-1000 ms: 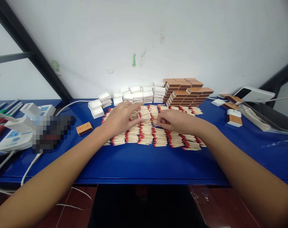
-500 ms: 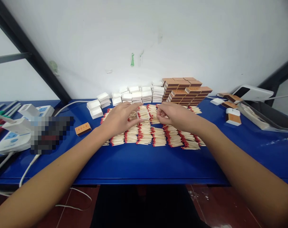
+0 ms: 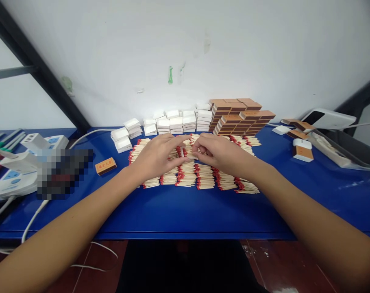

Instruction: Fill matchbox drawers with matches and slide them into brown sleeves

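My left hand (image 3: 160, 155) is over the middle of the matches, its thumb and forefinger on either side of a small white matchbox tray (image 3: 182, 154) with matches in it. Curled close to the tray's right end, my right hand (image 3: 214, 150) has its fingertips pressed together; what they pinch is hidden. Around and beneath both hands, red-headed matches (image 3: 205, 178) lie on the blue table in rows of small piles. The hands cover part of the back row.
White matchbox trays (image 3: 175, 122) are stacked along the wall, beside a stack of brown matchboxes (image 3: 233, 118). A single matchbox (image 3: 105, 165) lies at left, near a power strip (image 3: 14, 179) with cables. More matchboxes (image 3: 303, 152) and a white device (image 3: 328, 120) are at right.
My right hand has moved left, up to the tray, and its fingers now meet the tray's end. My left hand has shifted slightly right, staying around the tray.
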{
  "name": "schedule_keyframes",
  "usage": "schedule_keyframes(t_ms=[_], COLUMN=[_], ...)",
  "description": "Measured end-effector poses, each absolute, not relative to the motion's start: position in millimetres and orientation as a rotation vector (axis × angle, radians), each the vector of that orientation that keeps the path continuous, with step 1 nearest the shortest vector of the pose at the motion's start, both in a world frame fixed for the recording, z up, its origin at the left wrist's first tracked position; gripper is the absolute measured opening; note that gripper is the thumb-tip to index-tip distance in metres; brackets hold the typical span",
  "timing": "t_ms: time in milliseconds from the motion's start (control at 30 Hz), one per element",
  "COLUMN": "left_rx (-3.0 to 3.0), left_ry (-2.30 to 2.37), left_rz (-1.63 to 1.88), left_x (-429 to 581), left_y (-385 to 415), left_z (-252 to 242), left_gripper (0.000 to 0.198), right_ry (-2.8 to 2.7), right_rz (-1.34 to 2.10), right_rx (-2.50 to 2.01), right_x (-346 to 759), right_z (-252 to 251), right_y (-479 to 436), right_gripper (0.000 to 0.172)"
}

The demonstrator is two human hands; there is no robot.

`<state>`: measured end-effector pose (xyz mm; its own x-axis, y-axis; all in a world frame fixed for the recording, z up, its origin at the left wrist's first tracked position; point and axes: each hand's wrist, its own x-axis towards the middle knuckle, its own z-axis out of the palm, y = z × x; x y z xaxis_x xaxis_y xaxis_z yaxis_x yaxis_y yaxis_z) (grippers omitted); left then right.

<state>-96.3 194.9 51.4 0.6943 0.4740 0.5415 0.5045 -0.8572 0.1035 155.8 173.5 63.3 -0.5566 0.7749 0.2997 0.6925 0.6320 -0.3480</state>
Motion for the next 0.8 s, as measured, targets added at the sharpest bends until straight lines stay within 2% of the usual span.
schedule_keyframes(t_ms=[300, 800], left_rx=[-2.859, -2.827], left_ry=[-0.868, -0.901], left_rz=[-0.934, -0.977], left_x=[-97.9, -100.4], left_y=[197.4, 199.5], left_z=[48.9, 52.6], left_gripper=[0.057, 0.057], right_ry=[-2.457, -2.344], right_rz=[0.280, 0.213], right_rx=[-1.203, -1.170], right_x=[157.7, 162.2], right_z=[67.2, 76.5], right_y=[175.5, 175.0], right_gripper=[0.021, 0.018])
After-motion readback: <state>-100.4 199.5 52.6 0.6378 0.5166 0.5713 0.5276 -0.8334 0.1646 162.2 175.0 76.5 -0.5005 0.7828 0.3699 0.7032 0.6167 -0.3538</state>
